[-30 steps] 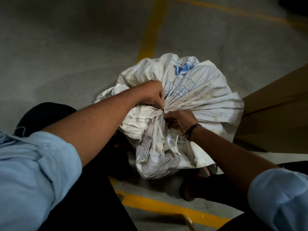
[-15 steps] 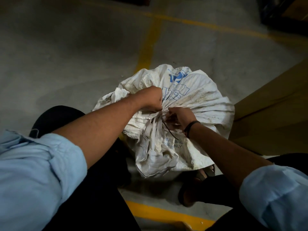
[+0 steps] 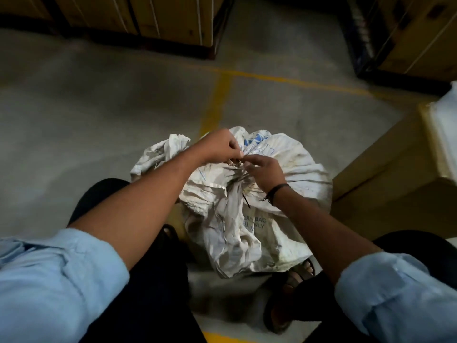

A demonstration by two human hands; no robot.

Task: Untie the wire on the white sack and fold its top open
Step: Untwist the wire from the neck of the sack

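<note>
I'm working the wire (image 3: pixel 243 191) at the neck of the white sack (image 3: pixel 294 169), which sits on the concrete floor (image 3: pixel 99 115) btwn my knees, just in front of my sandalled foot (image 3: pixel 294 276). Left hand (image 3: pixel 218 146) and right hand (image 3: pixel 264 172) meet fingertip to fingertip at the gathered knot; both look pinched on the twist of wire there, tho it's too small and blurred to say which strand each one holds. A loose dark tail of wire hangs down the cloth just below my right hand.

To do this well, I reckon: keep one hand pinning the bunched neck, w/ the other unwinding the twist turn by turn, not yanking, since thin wire kinks and bites into woven cloth. Free the tail first, then follow it back.

Sack's top is bunched shut, so no folding yet. Cardboard box (image 3: pixel 385 169) stands just beside the sack on my right.
</note>
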